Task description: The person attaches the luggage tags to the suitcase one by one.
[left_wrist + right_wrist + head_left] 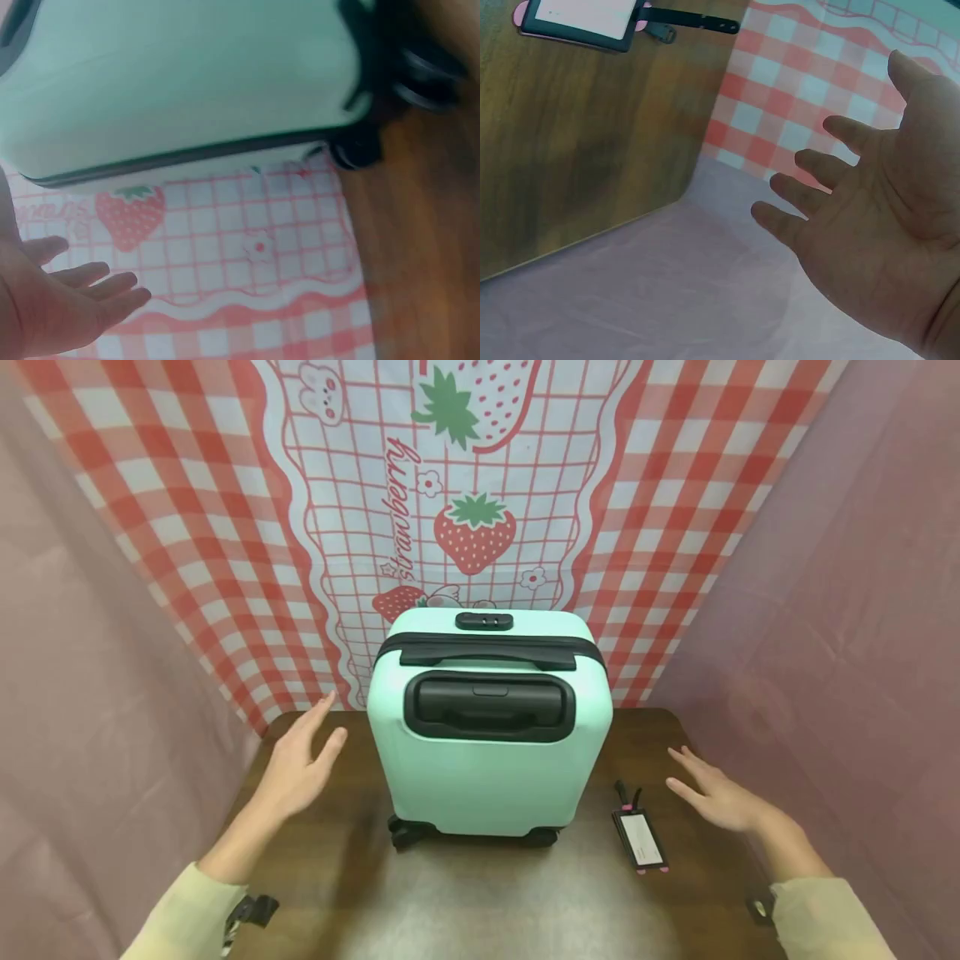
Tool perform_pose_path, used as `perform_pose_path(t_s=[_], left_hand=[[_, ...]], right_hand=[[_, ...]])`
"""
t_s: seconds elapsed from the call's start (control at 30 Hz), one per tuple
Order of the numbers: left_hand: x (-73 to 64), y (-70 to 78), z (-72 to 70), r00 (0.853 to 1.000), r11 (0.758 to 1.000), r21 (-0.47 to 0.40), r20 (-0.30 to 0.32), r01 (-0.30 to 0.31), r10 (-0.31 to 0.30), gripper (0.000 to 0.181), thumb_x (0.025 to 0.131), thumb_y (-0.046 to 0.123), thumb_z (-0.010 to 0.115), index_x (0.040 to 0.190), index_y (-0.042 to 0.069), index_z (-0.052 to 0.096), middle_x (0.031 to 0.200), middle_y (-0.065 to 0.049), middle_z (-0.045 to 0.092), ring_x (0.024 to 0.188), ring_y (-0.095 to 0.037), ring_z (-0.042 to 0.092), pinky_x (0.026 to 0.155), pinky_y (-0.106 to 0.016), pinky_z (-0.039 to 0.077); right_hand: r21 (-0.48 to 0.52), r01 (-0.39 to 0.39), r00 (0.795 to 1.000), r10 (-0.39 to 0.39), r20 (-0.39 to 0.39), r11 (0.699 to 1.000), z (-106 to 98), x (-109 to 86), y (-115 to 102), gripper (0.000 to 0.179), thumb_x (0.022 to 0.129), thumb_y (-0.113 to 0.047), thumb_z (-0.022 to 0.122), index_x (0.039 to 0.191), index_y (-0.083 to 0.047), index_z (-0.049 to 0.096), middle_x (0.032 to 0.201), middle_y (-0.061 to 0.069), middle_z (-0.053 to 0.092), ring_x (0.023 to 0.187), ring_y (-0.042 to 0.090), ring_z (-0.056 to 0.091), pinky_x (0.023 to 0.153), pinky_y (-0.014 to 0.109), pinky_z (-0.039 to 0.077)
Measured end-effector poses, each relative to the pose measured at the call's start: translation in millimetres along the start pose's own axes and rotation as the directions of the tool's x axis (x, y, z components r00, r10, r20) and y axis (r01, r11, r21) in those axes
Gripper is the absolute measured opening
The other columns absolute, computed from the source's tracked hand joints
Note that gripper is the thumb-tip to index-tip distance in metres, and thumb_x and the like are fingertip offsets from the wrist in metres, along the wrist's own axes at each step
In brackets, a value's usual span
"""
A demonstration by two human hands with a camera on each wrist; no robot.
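A mint-green suitcase (487, 785) stands upright on a wooden table, its black top handle (487, 652) and recessed black pull handle (491, 703) facing up toward me. My left hand (298, 768) hovers to the left of it, fingers extended, touching nothing. In the left wrist view the same hand (60, 300) is apart from the case's side. To the right, a black-framed luggage tag (641, 838) with a white card and a strap lies flat on the table. Over the table's right side my right hand (720, 795) is held with fingers spread, holding nothing, beyond the tag.
The brown wooden table (465, 910) bears the suitcase and the tag. Behind hangs a red-and-white checked strawberry cloth (652, 527). Pinkish curtains flank both sides, the right curtain (810, 635) close to the table edge. Black wheels (408, 833) show under the case.
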State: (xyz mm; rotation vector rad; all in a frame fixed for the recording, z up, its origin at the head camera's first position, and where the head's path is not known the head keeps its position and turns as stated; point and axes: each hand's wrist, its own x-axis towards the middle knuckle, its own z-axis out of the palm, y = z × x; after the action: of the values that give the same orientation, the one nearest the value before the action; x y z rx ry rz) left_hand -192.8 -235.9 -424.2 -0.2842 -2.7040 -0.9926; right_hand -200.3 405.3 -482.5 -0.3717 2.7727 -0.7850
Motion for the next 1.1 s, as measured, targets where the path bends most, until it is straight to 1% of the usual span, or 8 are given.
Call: perform_pose_path(t_s=[0.13, 0.23, 0.4, 0.57, 0.7, 0.77, 0.97, 1.1], left_hand=[[10.7, 14.0, -0.8, 0.992, 0.989, -0.128, -0.116, -0.071, 0.056, 0.057, 0.113, 0.033, 0.048, 0.166, 0.015, 0.038, 0.167, -0.02, 0.045, 0.143, -0.047, 0.054, 0.117, -0.067, 0.041], [20.6, 27.5, -2.1, 0.985, 0.978, -0.182, -0.155, -0.101, 0.073, 0.055, 0.113, 0.032, 0.049, 0.165, 0.017, 0.04, 0.165, -0.018, 0.048, 0.136, -0.045, 0.062, 0.111, -0.064, 0.049], [36.4, 49.5, -1.6, 0.98, 0.961, -0.235, -0.164, -0.145, 0.108, 0.054, 0.113, 0.029, 0.049, 0.165, 0.017, 0.042, 0.165, -0.016, 0.049, 0.145, -0.042, 0.056, 0.115, -0.061, 0.048], [45.7, 65.5, 0.8, 0.972, 0.947, -0.257, -0.182, -0.194, 0.15, 0.054, 0.112, 0.024, 0.053, 0.164, 0.016, 0.043, 0.164, -0.016, 0.05, 0.145, -0.041, 0.054, 0.114, -0.064, 0.048], [50.3, 73.2, 3.7, 0.967, 0.94, -0.264, -0.194, -0.216, 0.168, 0.055, 0.11, 0.023, 0.054, 0.164, 0.015, 0.044, 0.165, -0.014, 0.05, 0.148, -0.038, 0.052, 0.115, -0.064, 0.047], [52.2, 76.6, 5.4, 0.965, 0.937, -0.267, -0.194, -0.224, 0.176, 0.055, 0.11, 0.022, 0.055, 0.163, 0.014, 0.044, 0.166, -0.012, 0.048, 0.15, -0.035, 0.05, 0.116, -0.064, 0.047], [54.8, 82.6, 9.5, 0.96, 0.938, -0.248, -0.203, -0.242, 0.194, 0.056, 0.108, 0.023, 0.059, 0.161, 0.013, 0.047, 0.167, -0.012, 0.047, 0.153, -0.032, 0.047, 0.114, -0.063, 0.048], [55.2, 82.9, 12.5, 0.965, 0.944, -0.242, -0.192, -0.223, 0.179, 0.055, 0.107, 0.025, 0.061, 0.159, 0.015, 0.051, 0.168, -0.013, 0.045, 0.154, -0.034, 0.046, 0.116, -0.062, 0.047]], right_hand=[[-0.028, 0.01, 1.0, -0.01, -0.017, 1.0, 2.9, 5.2, 7.3, 0.073, 0.114, -0.041, 0.045, 0.164, 0.008, 0.027, 0.166, 0.045, 0.02, 0.148, 0.072, 0.02, 0.112, 0.087, 0.019], [-0.059, 0.006, 0.999, -0.008, -0.032, 0.998, 6.9, 7.9, 14.6, 0.068, 0.115, -0.041, 0.043, 0.16, 0.01, 0.034, 0.161, 0.044, 0.033, 0.144, 0.069, 0.034, 0.109, 0.083, 0.032], [-0.049, -0.023, 0.998, 0.02, -0.065, 0.999, 17.7, 15.6, 29.7, 0.062, 0.116, -0.041, 0.041, 0.155, 0.008, 0.045, 0.151, 0.04, 0.051, 0.134, 0.063, 0.053, 0.102, 0.074, 0.047], [0.08, -0.085, 0.991, 0.093, -0.098, 0.993, 29.9, 29.1, 47.4, 0.056, 0.117, -0.034, 0.038, 0.146, 0.011, 0.054, 0.133, 0.035, 0.067, 0.108, 0.042, 0.075, 0.086, 0.049, 0.063], [0.228, -0.161, 0.976, 0.189, -0.108, 0.96, 41.8, 39.7, 59.1, 0.051, 0.117, -0.025, 0.039, 0.138, 0.016, 0.058, 0.122, 0.033, 0.071, 0.093, 0.023, 0.074, 0.076, 0.034, 0.065], [0.263, -0.197, 0.968, 0.23, -0.101, 0.945, 48.5, 43.8, 63.1, 0.049, 0.116, -0.023, 0.039, 0.137, 0.017, 0.058, 0.118, 0.032, 0.071, 0.092, 0.02, 0.072, 0.074, 0.033, 0.065], [0.269, -0.27, 0.947, 0.305, -0.097, 0.925, 65.3, 52.6, 65.2, 0.045, 0.114, -0.024, 0.045, 0.13, 0.013, 0.065, 0.109, 0.024, 0.074, 0.087, 0.017, 0.073, 0.072, 0.033, 0.065], [0.259, -0.296, 0.938, 0.331, -0.106, 0.919, 74.7, 57.2, 66.6, 0.041, 0.112, -0.024, 0.05, 0.121, 0.01, 0.071, 0.1, 0.019, 0.077, 0.083, 0.02, 0.074, 0.069, 0.035, 0.066]])
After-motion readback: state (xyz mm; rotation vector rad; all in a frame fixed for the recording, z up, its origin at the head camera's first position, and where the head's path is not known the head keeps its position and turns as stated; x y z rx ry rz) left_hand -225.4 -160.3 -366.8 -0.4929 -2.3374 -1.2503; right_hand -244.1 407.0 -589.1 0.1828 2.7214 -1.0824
